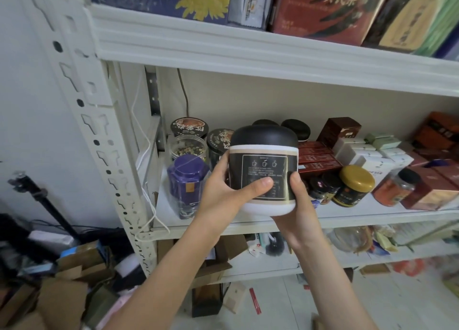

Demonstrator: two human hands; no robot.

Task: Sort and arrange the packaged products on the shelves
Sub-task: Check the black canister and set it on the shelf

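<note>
The person holds a white jar with a black lid (263, 170) up in the air. It is just in front of the front edge of the middle shelf (360, 215), toward the left end, and it touches nothing on the shelf.

Both hands are clamped on the jar. The left hand (223, 193) wraps round its left side, with the thumb lying across the label. The right hand (301, 205) cups the bottom right side, with the thumb pointing up. Two hands keep a fat, smooth jar from slipping. The jar stands almost straight up, and the side of the label with little cup pictures faces the person. I think they are looking at it to pick its spot.

Two black-lidded jars (295, 128) at the back of the shelf look much the same, so it likely goes near them. The way there is crowded. Dark jars with printed lids (219, 140) and a clear jar of dried bits (188, 150) stand at the back left. A purple tin (186, 183) sits near the front left corner. To the right, along the front edge, are small dark jars (323, 188) and a gold-lidded jar (355, 185), with red boxes (315, 158) behind them. A white cable (146, 155) hangs at the left end.
</note>
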